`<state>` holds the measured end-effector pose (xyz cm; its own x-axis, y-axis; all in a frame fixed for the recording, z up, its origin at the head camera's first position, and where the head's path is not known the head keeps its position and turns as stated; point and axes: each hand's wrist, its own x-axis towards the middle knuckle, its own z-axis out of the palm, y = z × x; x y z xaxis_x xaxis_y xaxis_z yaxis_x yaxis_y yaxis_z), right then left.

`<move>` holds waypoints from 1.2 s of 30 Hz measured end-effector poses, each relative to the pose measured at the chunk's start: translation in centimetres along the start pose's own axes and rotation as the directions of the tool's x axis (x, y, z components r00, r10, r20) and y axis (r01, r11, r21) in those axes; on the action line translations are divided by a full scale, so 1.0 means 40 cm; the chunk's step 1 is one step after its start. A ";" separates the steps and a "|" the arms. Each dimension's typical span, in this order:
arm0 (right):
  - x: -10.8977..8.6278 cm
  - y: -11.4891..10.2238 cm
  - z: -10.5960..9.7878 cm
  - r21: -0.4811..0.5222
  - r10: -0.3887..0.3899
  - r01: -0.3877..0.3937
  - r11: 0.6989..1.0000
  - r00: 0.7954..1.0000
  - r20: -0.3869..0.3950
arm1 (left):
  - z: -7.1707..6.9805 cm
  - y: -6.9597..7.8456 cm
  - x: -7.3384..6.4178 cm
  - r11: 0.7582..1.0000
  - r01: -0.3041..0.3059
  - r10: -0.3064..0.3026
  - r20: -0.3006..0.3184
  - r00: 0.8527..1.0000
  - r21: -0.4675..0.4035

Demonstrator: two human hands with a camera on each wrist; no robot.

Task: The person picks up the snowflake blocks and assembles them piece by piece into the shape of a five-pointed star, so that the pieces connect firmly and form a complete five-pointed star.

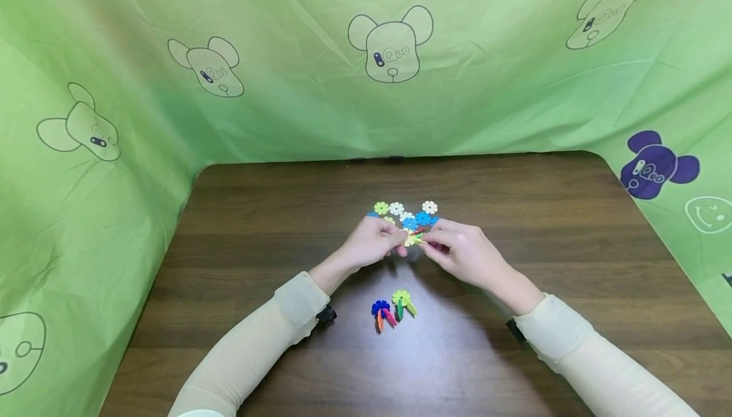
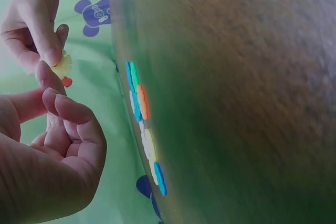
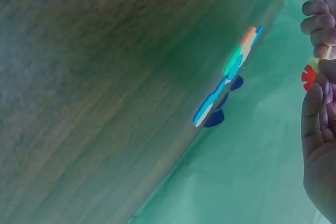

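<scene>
My left hand (image 1: 372, 242) and right hand (image 1: 466, 252) meet above the middle of the table. Between finger and thumb, the left hand pinches a pale yellow notched plastic disc (image 1: 408, 238), a flower-like interlocking piece. The right hand's fingertips pinch at its right side, where more coloured pieces show edge-on. A red notched disc (image 3: 308, 78) sticks out beside the right fingers in the right wrist view. Fingers hide most of the joins. Nearer the front lie two joined clusters: a dark blue disc (image 1: 380, 307) with orange and pink ones, and a lime disc (image 1: 401, 297) with green ones.
Just beyond the hands, several loose discs lie flat on the wooden table (image 1: 257, 213), among them a white disc (image 1: 429, 207), a lime-yellow disc (image 1: 381, 208) and a blue disc (image 1: 422, 218). A green printed cloth (image 1: 297, 105) rises behind the table and along both sides.
</scene>
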<state>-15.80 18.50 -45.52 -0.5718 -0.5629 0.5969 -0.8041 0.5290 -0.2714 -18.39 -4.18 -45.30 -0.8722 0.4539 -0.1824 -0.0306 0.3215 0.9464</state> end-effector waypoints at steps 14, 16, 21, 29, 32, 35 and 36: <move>0.003 0.004 0.010 0.008 0.025 -0.025 1.000 0.998 0.056 | 0.000 -0.027 0.002 1.000 0.010 -0.010 -0.020 1.000 0.021; 0.004 0.009 0.003 0.031 0.045 -0.047 0.998 0.997 0.066 | -0.012 -0.032 0.000 0.998 0.017 -0.016 -0.024 1.000 0.062; -0.001 0.047 -0.028 -0.005 0.188 -0.189 0.982 0.976 0.109 | -0.054 -0.042 -0.007 0.980 0.036 -0.048 0.061 0.997 0.193; 0.007 0.124 -0.048 -0.205 0.545 -0.505 0.839 0.771 0.329 | -0.096 -0.043 -0.020 0.936 -0.010 -0.139 0.394 0.909 0.352; 0.014 0.139 -0.038 -0.255 0.583 -0.524 0.812 0.722 0.372 | -0.091 -0.041 -0.024 0.907 -0.035 -0.171 0.442 0.880 0.421; 0.020 0.145 -0.027 -0.290 0.600 -0.525 0.800 0.701 0.387 | -0.085 -0.040 -0.024 0.875 -0.063 -0.180 0.443 0.878 0.481; 0.022 0.147 -0.023 -0.296 0.601 -0.523 0.799 0.696 0.393 | -0.083 -0.041 -0.024 0.864 -0.070 -0.181 0.438 0.881 0.498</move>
<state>-20.87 21.70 -45.89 -0.9454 -0.3230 -0.0442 -0.2950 0.9052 -0.3058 -19.14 -7.92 -45.79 -0.5485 0.7058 -0.4483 0.2781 0.6596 0.6982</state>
